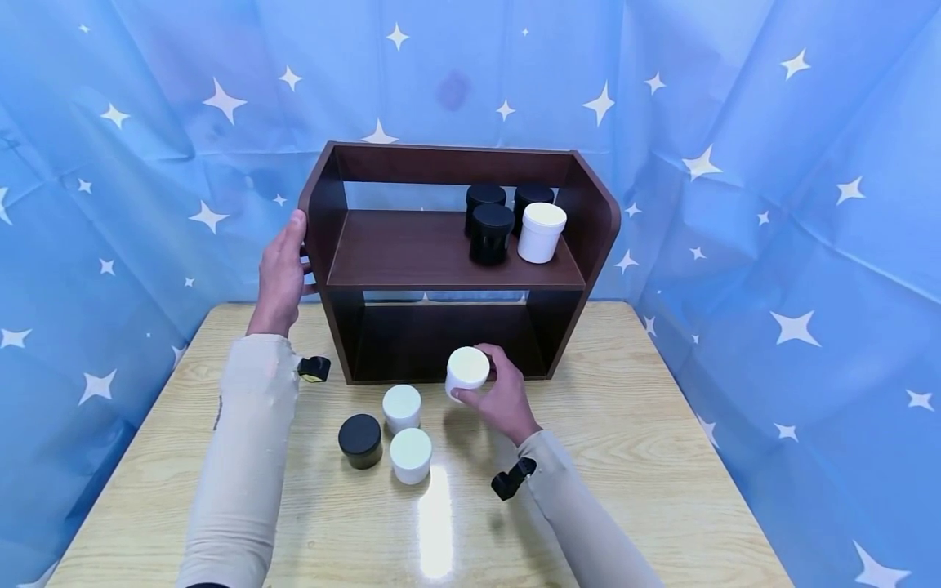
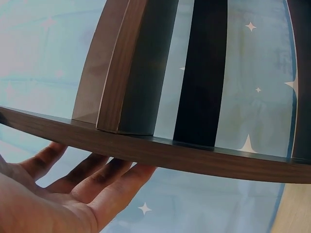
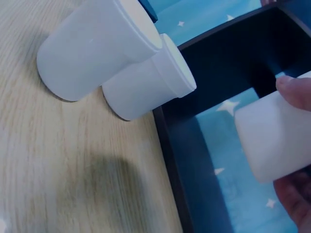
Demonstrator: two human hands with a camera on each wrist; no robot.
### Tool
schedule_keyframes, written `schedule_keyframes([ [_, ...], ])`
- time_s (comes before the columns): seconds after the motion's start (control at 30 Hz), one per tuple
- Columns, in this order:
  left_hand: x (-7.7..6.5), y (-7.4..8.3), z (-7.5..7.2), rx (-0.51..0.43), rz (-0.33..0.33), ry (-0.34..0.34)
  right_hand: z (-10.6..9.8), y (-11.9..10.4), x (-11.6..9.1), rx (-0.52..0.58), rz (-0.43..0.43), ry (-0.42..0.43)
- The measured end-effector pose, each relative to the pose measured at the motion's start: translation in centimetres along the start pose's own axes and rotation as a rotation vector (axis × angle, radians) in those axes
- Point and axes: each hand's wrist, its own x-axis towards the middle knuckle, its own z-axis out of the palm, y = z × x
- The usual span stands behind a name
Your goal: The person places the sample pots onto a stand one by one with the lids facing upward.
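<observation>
Resting against the outer left side of the dark brown shelf (image 1: 404, 245), your left hand (image 1: 278, 278) is open, its fingers stretched out with their tips touching the panel. A pale sleeve (image 1: 250, 433) covers that forearm, and a small black device (image 1: 314, 369) sits at the wrist.

Right of it, on the wooden table (image 1: 639, 425) near the shelf, you have three lidded jars standing upright. The black jar (image 1: 360, 449) is leftmost; just right of it are the far white jar (image 1: 402, 410) and the near white jar (image 1: 412, 459), close together.

Farther right, your right hand (image 1: 507, 400) grips the held white jar (image 1: 466, 376) between thumb and fingers. You have it lifted off the table, lid upward, before the right part of the lower tier.

Above, toward the right end of the upper tier, four more jars stand in a cluster: a far-left black one (image 1: 484, 196), a near-left black one (image 1: 491, 237), a far-right black one (image 1: 532, 194) and a near-right white one (image 1: 541, 235). At far right hangs the blue starred curtain (image 1: 772, 245).
</observation>
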Motion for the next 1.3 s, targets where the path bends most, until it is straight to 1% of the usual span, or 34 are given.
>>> schedule_keyframes([
  [0.23, 0.0, -0.2, 0.0, -0.004, -0.007, -0.001, -0.3, -0.8, -0.1, 0.011, -0.003, -0.002],
  [0.53, 0.0, -0.2, -0.1, 0.006, -0.010, 0.002, -0.5, -1.8, 0.0, 0.012, -0.071, 0.001],
  [0.67, -0.1, -0.1, -0.1, 0.002, -0.015, 0.005, -0.6, -2.2, -0.1, 0.020, -0.069, -0.003],
  [0.87, -0.1, -0.1, 0.0, -0.004, -0.012, 0.001, -0.8, -2.6, -0.2, 0.030, -0.094, -0.005],
  [1.3, 0.1, -0.2, 0.1, -0.008, -0.012, 0.001, -1.1, -3.4, 0.0, 0.015, -0.106, -0.004],
])
